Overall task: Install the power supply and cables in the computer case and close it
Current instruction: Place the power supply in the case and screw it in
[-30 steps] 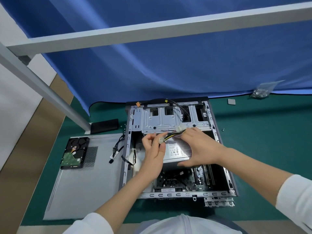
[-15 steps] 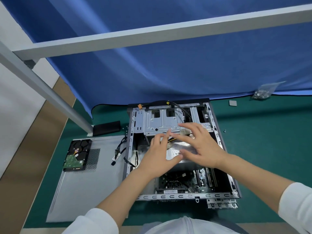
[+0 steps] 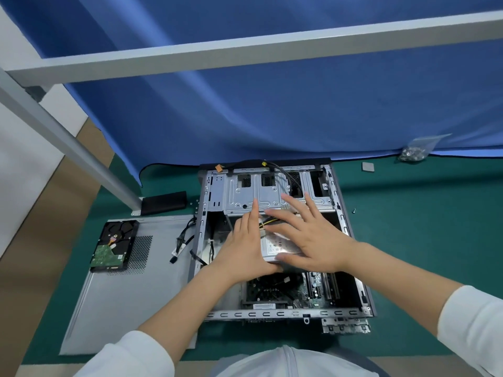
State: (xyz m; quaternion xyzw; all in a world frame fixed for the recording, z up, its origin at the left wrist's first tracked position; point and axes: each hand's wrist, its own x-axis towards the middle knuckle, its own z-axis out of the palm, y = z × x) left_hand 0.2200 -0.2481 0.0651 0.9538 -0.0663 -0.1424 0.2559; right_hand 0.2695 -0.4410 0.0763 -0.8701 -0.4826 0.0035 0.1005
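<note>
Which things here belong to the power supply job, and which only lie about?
Belong: power supply, its cables, computer case, side panel, left hand, right hand.
Lying about: hard drive, bag of screws, small grey pad.

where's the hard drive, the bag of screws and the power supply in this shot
hard drive [image 3: 114, 246], head view, on its black top casing, above the green board
bag of screws [image 3: 416, 151], head view, on the clear plastic over the screws
power supply [image 3: 280, 244], head view, on its label between the hands
</note>
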